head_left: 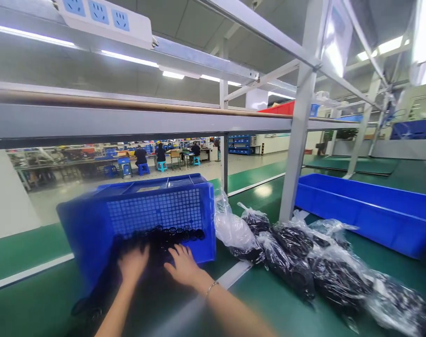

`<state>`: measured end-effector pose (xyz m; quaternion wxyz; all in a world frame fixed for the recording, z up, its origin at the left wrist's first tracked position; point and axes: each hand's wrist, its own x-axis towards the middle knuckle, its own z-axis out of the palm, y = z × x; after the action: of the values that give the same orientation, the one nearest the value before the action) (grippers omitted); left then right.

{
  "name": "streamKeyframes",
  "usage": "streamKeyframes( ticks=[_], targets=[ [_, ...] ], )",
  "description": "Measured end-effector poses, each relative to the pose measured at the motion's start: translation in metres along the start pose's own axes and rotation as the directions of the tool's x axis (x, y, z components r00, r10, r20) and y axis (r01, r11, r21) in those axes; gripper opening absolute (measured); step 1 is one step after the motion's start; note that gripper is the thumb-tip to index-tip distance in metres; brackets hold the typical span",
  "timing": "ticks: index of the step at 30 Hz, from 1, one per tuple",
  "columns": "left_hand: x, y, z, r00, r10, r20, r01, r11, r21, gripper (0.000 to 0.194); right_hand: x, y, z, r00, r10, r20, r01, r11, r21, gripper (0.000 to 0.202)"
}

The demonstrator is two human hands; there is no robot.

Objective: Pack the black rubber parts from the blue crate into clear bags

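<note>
A blue plastic crate (198, 201) lies tipped on its side, its opening facing me and its grid bottom at the back. Black ring-shaped parts (188, 233) are heaped inside it and spill out at the lower left. My left hand (133, 263) is at the heap, blurred, and whether its fingers grasp any parts is hidden. To its right my right hand (183, 266) has its fingers spread at the near edge of the heap, with nothing held in them.
Clear plastic bags of black parts (293, 238) lie in a row on the green surface (269, 304) at the right. Behind them sits a long blue bin (360, 206). A metal post (299, 126) and shelf beam (146, 121) stand ahead. Seated people are far off.
</note>
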<state>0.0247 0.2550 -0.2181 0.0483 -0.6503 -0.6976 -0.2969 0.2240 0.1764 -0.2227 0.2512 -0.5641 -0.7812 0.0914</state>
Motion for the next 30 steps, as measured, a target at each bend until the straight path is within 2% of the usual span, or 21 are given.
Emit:
streamKeyframes(
  ticks=[6, 10, 14, 22, 26, 30],
  targets=[
    [-0.047, 0.039, -0.002, 0.988, 0.156, 0.018, -0.156, 0.988, 0.02, 0.046, -0.037, 0.016, -0.015, 0.999, 0.023, -0.044, -0.024, 0.999, -0.039, 0.053],
    [-0.08, 0.048, -0.007, 0.958, 0.287, -0.018, -0.287, 0.958, 0.028, 0.043, -0.064, 0.027, -0.027, 0.997, 0.042, -0.063, -0.045, 0.998, -0.044, 0.057],
    [-0.108, 0.045, -0.013, 0.924, 0.379, -0.042, -0.38, 0.925, -0.014, 0.044, -0.098, 0.029, -0.039, 0.995, 0.05, -0.084, -0.052, 0.998, -0.03, 0.061],
    [-0.163, 0.025, -0.041, 0.901, 0.427, 0.076, -0.398, 0.883, -0.249, 0.047, -0.181, 0.031, -0.05, 1.0, 0.004, -0.031, -0.005, 0.999, -0.05, 0.063],
    [-0.197, 0.018, -0.057, 0.906, 0.397, 0.146, -0.331, 0.88, -0.342, 0.051, -0.193, 0.031, -0.049, 0.999, -0.009, -0.039, 0.005, 0.996, -0.088, 0.062],
    [-0.217, 0.015, -0.066, 0.922, 0.366, 0.123, -0.282, 0.855, -0.435, 0.052, -0.192, 0.026, -0.049, 0.999, -0.016, -0.035, 0.013, 0.994, -0.105, 0.06]
  ],
)
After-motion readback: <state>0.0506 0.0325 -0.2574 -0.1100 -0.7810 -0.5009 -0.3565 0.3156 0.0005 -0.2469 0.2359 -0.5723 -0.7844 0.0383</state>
